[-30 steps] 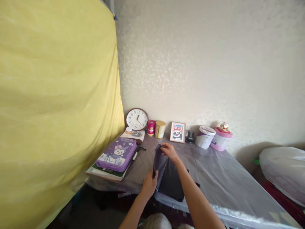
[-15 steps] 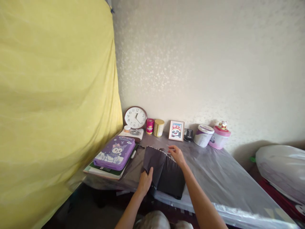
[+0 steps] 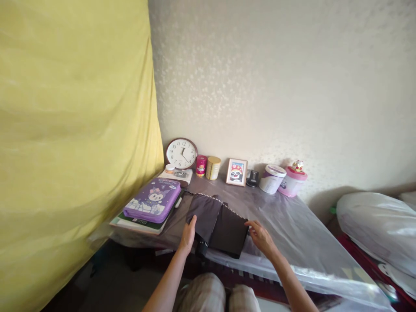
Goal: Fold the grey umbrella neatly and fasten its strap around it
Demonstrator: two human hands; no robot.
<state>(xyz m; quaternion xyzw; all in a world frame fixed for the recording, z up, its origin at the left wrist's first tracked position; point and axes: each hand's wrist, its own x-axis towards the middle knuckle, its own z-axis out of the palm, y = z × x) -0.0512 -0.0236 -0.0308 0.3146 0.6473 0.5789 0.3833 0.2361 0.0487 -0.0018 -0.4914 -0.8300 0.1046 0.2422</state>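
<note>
A dark fabric item (image 3: 229, 229) lies at the table's front edge, its two panels meeting at a crease and a black-and-white twisted cord running along the far edge. I cannot tell exactly what kind of thing it is. My left hand (image 3: 188, 234) grips its left side, thumb on top and the other fingers mostly hidden beneath. At its far right corner, my right hand (image 3: 260, 237) pinches the edge between thumb and fingertips. Small white marks show near the bottom of the crease.
A purple cartoon case (image 3: 152, 201) rests on books to the left, beside a yellow curtain (image 3: 78, 130). Along the wall stand a clock (image 3: 181, 154), a pink can (image 3: 201, 165), a yellow can (image 3: 213, 168), a picture frame (image 3: 236, 172) and lidded tubs (image 3: 272, 179). Plastic sheeting (image 3: 292, 234) covers the table.
My right hand has moved from the middle of the corded edge rightward and nearer to me, to the corner. The fabric now lies flatter and wider. My left hand keeps its hold.
</note>
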